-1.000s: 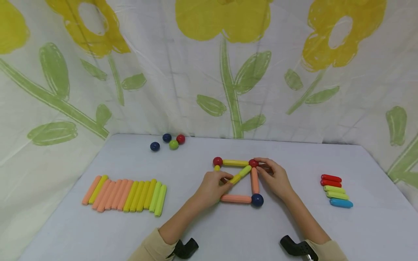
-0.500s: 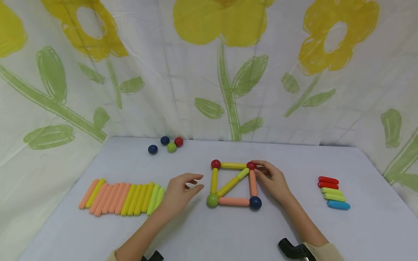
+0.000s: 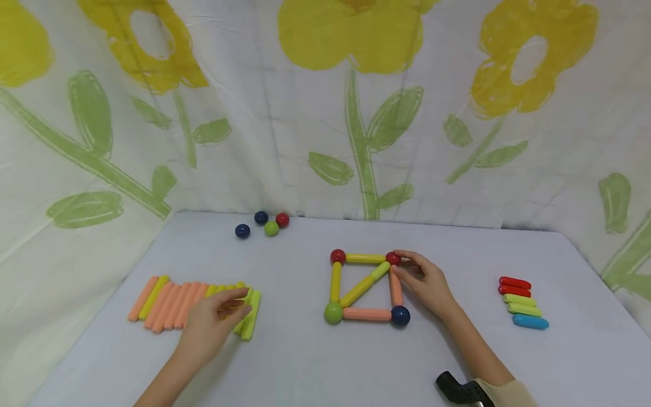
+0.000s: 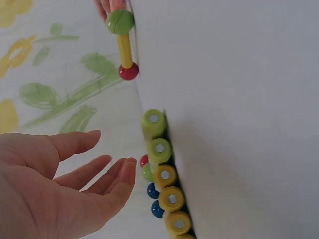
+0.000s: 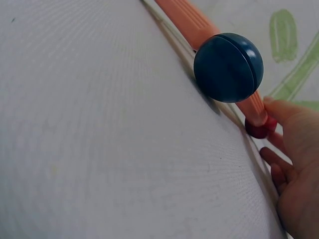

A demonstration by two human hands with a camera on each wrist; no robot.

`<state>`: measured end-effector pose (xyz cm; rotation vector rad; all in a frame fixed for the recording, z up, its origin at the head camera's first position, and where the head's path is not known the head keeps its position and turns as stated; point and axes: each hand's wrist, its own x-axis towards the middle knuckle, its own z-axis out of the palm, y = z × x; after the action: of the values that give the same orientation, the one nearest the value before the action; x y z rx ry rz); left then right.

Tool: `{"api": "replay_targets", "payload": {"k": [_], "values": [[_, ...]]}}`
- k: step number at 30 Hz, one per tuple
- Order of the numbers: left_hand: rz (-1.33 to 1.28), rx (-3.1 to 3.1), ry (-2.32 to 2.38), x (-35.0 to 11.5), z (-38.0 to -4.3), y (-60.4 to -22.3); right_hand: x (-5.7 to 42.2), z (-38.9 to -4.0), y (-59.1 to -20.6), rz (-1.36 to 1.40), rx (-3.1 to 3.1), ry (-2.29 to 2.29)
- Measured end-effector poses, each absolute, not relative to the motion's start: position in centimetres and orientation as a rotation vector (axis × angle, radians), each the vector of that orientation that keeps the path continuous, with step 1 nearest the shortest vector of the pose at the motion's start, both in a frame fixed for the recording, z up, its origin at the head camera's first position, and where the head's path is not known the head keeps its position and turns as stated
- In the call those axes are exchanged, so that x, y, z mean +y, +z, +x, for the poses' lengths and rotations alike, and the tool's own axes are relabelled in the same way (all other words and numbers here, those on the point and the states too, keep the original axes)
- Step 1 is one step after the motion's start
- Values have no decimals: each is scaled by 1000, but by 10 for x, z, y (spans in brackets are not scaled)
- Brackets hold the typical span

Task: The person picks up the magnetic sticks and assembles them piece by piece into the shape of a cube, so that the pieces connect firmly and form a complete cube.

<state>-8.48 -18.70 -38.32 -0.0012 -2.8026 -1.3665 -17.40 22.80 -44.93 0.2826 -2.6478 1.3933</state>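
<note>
A square of magnetic rods and balls lies mid-table, with a yellow rod and a short lime rod along its diagonal. My right hand pinches the red ball at its far right corner; the right wrist view has thumb and fingers about that ball. The other corners are a red ball, a green ball and a dark blue ball. Above the row of rods on the left, my left hand hovers with nothing in it, hiding some yellow rods. Silver discs show on the ends of the lime rods.
At the back left sit loose balls: dark blue, another dark blue, green and red. Short red, lime and blue rods lie at the right. A flowered cloth hangs behind the table.
My left hand has let go of the diagonal yellow rod and moved left, away from the square to above the row of rods. The right hand stays at the red corner ball.
</note>
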Motion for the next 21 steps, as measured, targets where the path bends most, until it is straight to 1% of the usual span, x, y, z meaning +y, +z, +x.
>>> {"api": "replay_targets", "payload": {"k": [4, 15, 21], "values": [[-16, -2856, -1380, -184, -84, -388, 229, -174, -449, 283, -2649, 1394], [-252, -2915, -1437, -165, -95, -395, 229, -175, -451, 313, -2647, 1395], [-241, -2970, -1408, -162, -101, -401, 230, -175, -451, 313, -2642, 1397]]}}
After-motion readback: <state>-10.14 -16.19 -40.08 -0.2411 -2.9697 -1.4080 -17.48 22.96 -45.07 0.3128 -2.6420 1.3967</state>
